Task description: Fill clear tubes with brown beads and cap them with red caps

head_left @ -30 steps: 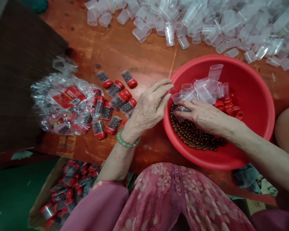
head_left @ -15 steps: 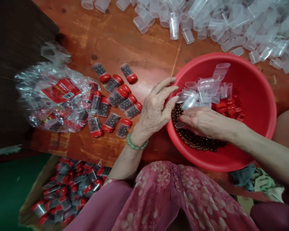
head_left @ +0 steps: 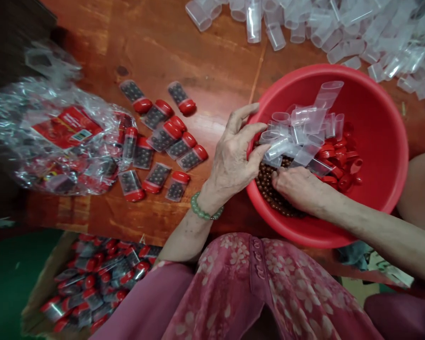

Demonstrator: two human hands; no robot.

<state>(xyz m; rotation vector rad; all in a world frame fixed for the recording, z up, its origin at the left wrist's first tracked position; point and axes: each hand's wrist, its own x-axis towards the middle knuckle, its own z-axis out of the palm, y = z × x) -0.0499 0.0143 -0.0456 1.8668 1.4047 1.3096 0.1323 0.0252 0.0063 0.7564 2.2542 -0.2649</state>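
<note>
My left hand point(head_left: 235, 151) lies against the left rim of a red plastic basin point(head_left: 382, 127), its fingers apart and bent over the edge, with nothing held in them. Inside the basin, my right hand point(head_left: 301, 189) is closed and pressed down among brown beads point(head_left: 269, 189). Its fingertips are hidden, so what they hold cannot be seen. Just above that hand is a heap of clear plastic tubes point(head_left: 304, 123), with one clear tube point(head_left: 320, 166) close behind the knuckles. Red caps point(head_left: 340, 156) lie to the right of the tubes.
Capped tubes of dark beads point(head_left: 157, 177) lie on the wooden table point(head_left: 134, 42). A clear bag point(head_left: 56, 146) is at left, a cardboard box point(head_left: 38, 288) of capped tubes below. More clear tubes point(head_left: 340, 28) are piled at the back right.
My right hand has moved from beside the tubes down into the beads, and the clear tube under its fingers is no longer visible there. My left fingers have come further over the rim.
</note>
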